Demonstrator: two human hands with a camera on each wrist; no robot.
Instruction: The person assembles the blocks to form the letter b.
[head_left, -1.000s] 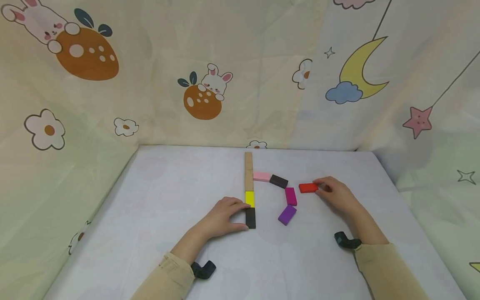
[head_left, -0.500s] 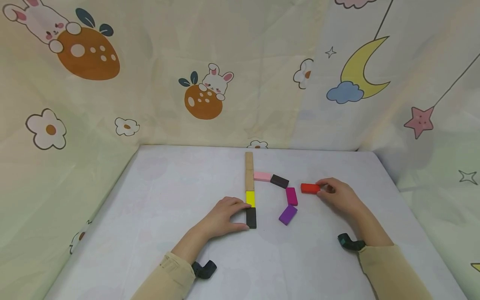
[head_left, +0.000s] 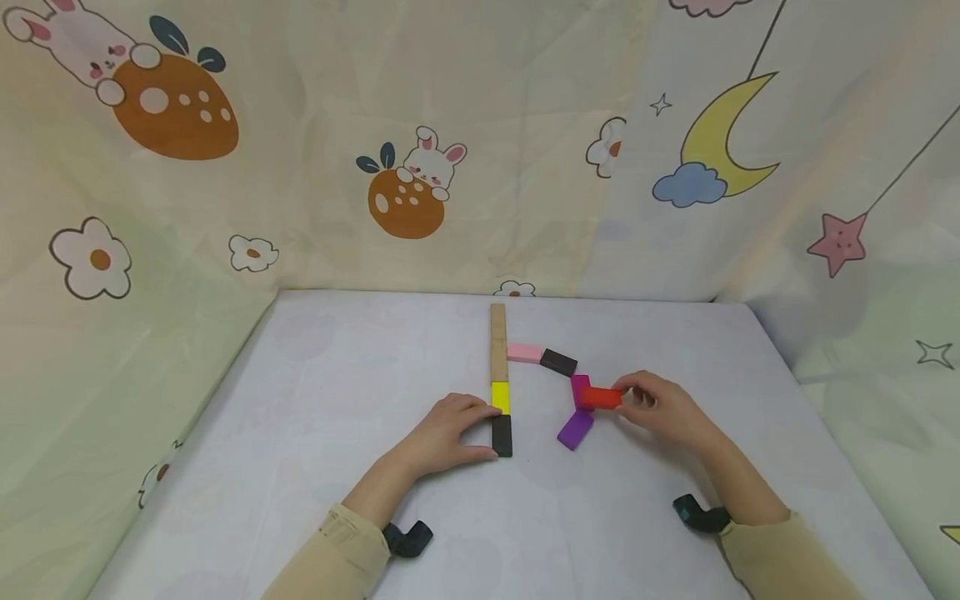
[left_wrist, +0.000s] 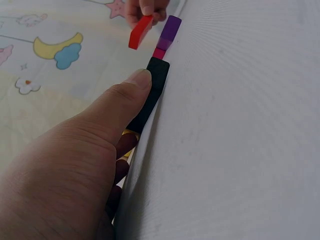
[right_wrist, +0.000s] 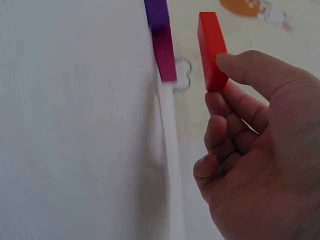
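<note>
My right hand point(head_left: 663, 408) pinches a red block point(head_left: 602, 398) by its right end between thumb and fingers. In the right wrist view the red block point(right_wrist: 212, 50) is raised off the table surface. From the head view it overlaps the magenta block point(head_left: 579, 385), just above the purple block point(head_left: 575, 430). My left hand point(head_left: 442, 433) holds the near black block point(head_left: 502, 437), thumb at its near end and a fingertip at its joint with the yellow block point(head_left: 500, 397). In the left wrist view, the thumb lies against this black block point(left_wrist: 155, 82).
Two plain wooden blocks point(head_left: 498, 342) continue the straight row beyond the yellow block. From that row a pink block point(head_left: 524, 353) and another black block point(head_left: 558, 362) curve right toward the magenta one. A white cloth covers the table point(head_left: 360, 358); patterned fabric point(head_left: 300, 150) hangs behind.
My right hand has carried the red block left and toward me, from beside the magenta block to over it. My left hand stays in place on the black block.
</note>
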